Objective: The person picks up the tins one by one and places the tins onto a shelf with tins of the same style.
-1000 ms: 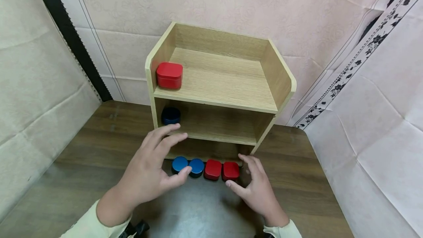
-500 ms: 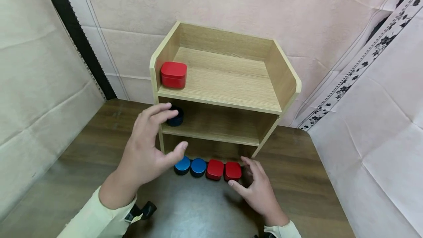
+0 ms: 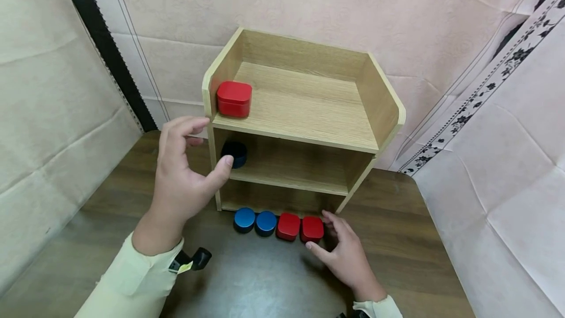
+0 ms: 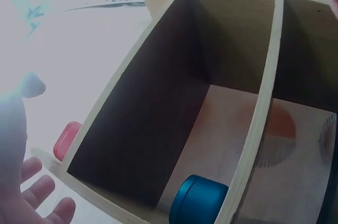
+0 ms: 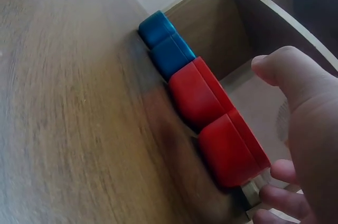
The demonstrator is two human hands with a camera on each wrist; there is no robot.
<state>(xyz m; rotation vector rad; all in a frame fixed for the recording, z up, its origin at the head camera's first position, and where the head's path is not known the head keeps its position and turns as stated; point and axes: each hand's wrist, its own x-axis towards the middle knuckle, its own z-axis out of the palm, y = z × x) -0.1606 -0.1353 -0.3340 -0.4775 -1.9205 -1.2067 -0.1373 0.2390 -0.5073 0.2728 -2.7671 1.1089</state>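
Note:
A small wooden shelf unit point(image 3: 304, 107) stands on the table. My left hand point(image 3: 181, 180) hovers at its left side, fingers apart and holding nothing. On the top level, at the left end, sits a red box point(image 3: 234, 99) with rounded corners. Below it on the middle level is a round blue tin point(image 4: 198, 203), partly behind my left thumb in the head view. A row of two round blue tins point(image 3: 266, 222) and two red boxes point(image 3: 288, 225) lines the unit's front. My right hand point(image 3: 346, 254) is beside the rightmost red box point(image 3: 312, 228), thumb and fingertips right at its corners.
The brown wood-grain table point(image 3: 397, 239) spreads around the unit. Pale cloth walls point(image 3: 499, 171) enclose it at the back and both sides. A black wrist camera point(image 3: 200, 258) sits on the left sleeve.
My left hand has moved up and left, from in front of the middle level to the unit's left side. The right hand stays beside the row; the head view has shifted slightly.

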